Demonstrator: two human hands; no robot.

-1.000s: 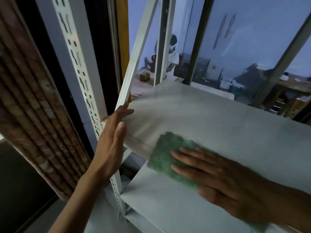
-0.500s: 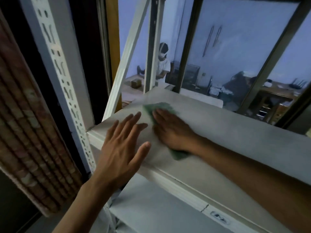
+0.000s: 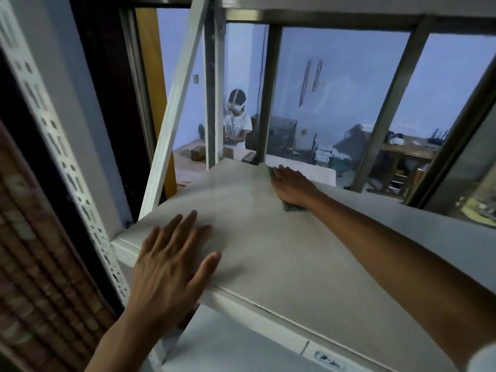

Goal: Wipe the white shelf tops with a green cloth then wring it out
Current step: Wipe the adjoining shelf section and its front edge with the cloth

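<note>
The white shelf top (image 3: pixel 268 237) fills the middle of the view. My right hand (image 3: pixel 292 185) lies flat, fingers straight, on the green cloth (image 3: pixel 292 206) at the far back edge of the shelf; only slivers of cloth show around the hand. My left hand (image 3: pixel 171 267) rests palm down with spread fingers on the near left corner of the same shelf, holding nothing.
A perforated white upright (image 3: pixel 53 146) and a slanted brace (image 3: pixel 174 103) stand at the shelf's left. A lower shelf (image 3: pixel 228 345) shows beneath. Window bars (image 3: pixel 383 108) rise behind the shelf; a person (image 3: pixel 237 119) sits in the room beyond. A brick wall (image 3: pixel 32 264) is at left.
My right hand slid the cloth from the near front edge across the shelf to its far back edge. My left hand moved from the upright onto the shelf's near left corner.
</note>
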